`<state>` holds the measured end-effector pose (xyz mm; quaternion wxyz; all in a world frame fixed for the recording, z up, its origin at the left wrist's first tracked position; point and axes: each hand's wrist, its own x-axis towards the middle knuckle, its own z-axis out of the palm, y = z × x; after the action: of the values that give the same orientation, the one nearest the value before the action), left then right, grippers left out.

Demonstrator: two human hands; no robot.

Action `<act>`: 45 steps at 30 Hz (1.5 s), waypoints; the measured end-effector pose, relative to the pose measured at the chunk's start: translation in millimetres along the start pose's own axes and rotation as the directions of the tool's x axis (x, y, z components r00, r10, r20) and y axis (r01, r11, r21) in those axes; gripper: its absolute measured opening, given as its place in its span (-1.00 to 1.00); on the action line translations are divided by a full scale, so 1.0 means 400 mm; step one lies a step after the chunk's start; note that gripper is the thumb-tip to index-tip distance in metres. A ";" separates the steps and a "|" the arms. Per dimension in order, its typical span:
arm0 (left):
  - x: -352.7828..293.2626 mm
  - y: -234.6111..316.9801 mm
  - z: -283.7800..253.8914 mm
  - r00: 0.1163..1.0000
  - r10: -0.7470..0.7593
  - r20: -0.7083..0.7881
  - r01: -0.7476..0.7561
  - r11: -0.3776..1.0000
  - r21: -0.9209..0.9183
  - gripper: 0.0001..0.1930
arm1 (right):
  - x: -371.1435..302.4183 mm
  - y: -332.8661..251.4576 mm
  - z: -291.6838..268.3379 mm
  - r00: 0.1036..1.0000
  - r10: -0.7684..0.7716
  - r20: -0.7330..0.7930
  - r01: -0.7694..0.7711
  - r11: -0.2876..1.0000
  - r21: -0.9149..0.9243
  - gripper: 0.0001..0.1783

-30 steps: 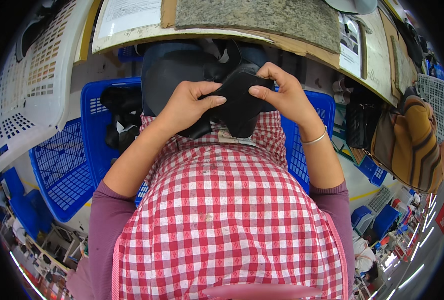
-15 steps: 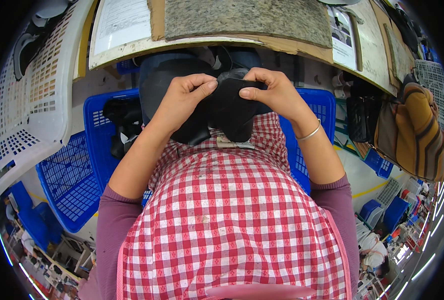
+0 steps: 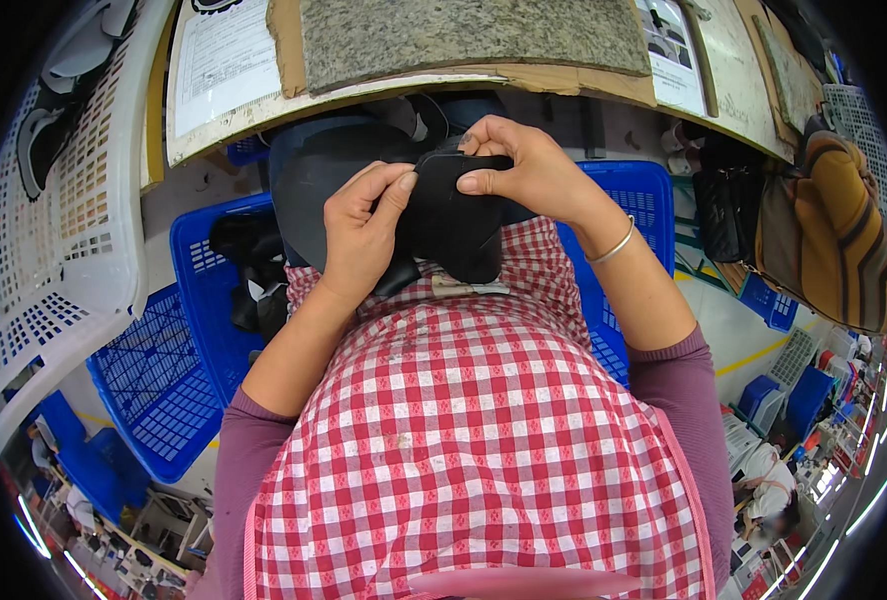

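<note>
Over my lap, my hands hold a soft black shoe upper (image 3: 451, 222) by its top edge. My left hand (image 3: 366, 222) is closed, thumb and fingers pinching the edge on the left. Close beside it on the right, my right hand (image 3: 532, 168) pinches the same edge between thumb and bent fingers. The upper hangs down from both grips in front of the checked apron (image 3: 454, 410). Its underside is hidden, and dark material behind it blends with it.
Ahead is a worktable with a speckled stone slab (image 3: 474, 45) and a printed sheet (image 3: 226, 70). Blue baskets (image 3: 189, 290) stand beside my legs; the left one holds black pieces. A white basket (image 3: 94, 240) rises at left. A striped brown cloth (image 3: 836, 240) lies at right.
Both hands have shifted slightly, the right one moving up and left along the edge. The upper's edge is turned differently, and my view has moved a little.
</note>
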<state>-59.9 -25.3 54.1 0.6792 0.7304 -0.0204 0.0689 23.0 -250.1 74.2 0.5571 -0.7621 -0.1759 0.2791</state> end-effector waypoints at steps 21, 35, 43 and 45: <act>0.043 0.032 -0.019 0.906 -0.331 0.263 0.312 0.944 0.111 -0.84 | -0.038 0.023 0.040 0.906 -0.364 -0.214 0.230 0.850 -0.473 -0.72; 0.035 0.077 -0.025 0.898 -0.338 0.282 0.240 0.913 0.329 -0.75 | -0.052 -0.109 0.020 0.916 -0.400 -0.024 0.294 0.710 -0.640 -0.69; 0.045 0.059 -0.019 0.859 -0.377 0.345 0.357 0.926 0.123 -0.93 | -0.018 -0.083 -0.036 0.993 0.116 0.034 -0.117 0.993 0.023 -0.74; 0.056 0.072 0.011 0.883 -0.307 0.355 0.265 0.951 0.162 -0.90 | -0.007 -0.116 -0.083 0.965 0.254 0.072 -0.214 0.913 -0.347 -0.72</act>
<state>-40.9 -30.5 85.1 0.6245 0.7608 -0.0386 -0.1724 43.3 -261.8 126.4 0.3701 -0.8441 -0.1604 0.3533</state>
